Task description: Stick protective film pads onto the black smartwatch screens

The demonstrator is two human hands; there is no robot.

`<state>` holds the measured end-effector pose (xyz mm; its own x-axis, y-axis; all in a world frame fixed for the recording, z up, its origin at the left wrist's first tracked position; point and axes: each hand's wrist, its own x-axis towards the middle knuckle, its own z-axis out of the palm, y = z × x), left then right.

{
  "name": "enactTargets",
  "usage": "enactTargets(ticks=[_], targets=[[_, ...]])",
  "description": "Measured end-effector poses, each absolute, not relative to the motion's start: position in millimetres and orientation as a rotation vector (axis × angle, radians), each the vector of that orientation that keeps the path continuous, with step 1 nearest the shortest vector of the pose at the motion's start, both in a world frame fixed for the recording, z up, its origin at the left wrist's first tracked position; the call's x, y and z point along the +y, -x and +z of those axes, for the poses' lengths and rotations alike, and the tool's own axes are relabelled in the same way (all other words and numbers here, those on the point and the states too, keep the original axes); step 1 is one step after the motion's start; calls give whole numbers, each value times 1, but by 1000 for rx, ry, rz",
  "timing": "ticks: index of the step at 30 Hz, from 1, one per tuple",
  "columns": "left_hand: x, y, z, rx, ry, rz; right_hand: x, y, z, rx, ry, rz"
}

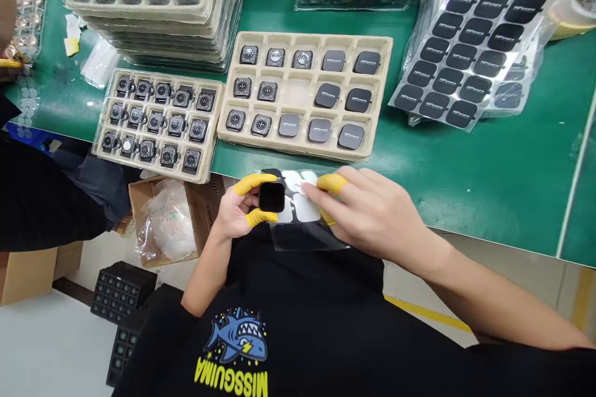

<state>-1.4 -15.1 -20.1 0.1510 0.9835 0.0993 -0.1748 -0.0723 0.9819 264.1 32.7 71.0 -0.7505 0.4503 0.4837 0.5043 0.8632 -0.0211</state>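
Yellow finger covers show on both hands. My left hand (239, 208) grips a watch body (272, 196), its dark screen facing up, between thumb and finger. Under and beside the watch lies a sticker sheet (307, 207) with white and dark rounded squares. My right hand (372, 208) pinches at the upper right part of this sheet; its fingers are closed on it. Beyond the hands, a beige tray (298, 147) holds watch bodies at the left and dark labelled squares at the right, with one bare pocket in the middle row.
A second tray (153, 166) full of watch bodies stands at the left, before a tall tray stack (186, 28). Sticker sheets (460, 56) are piled at the right. Clear trays (354, 0) lie at the back. Another person's arm (5, 6) is at the far left.
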Motion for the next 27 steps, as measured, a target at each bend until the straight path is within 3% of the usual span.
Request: enactTargets(ticks=[6,11,14,18,22,27], targets=[[-10,-1,-14,867,-1210,1268,17,-306,73,-2282,1037,-56],[-7,-7,-17,852,-1254,1256,7,-301,76,-2274,995,62],[-8,-7,-18,865,-1295,1259,10,-312,67,-2208,1056,-45],[-12,-3,-19,853,-1376,1292,34,-367,22,-1956,1598,-192],[-15,2,-19,868,-1493,1212,66,-428,-35,-1613,2346,-50],[-14,3,-9,839,-1593,1081,61,-447,-44,-1579,2467,63]])
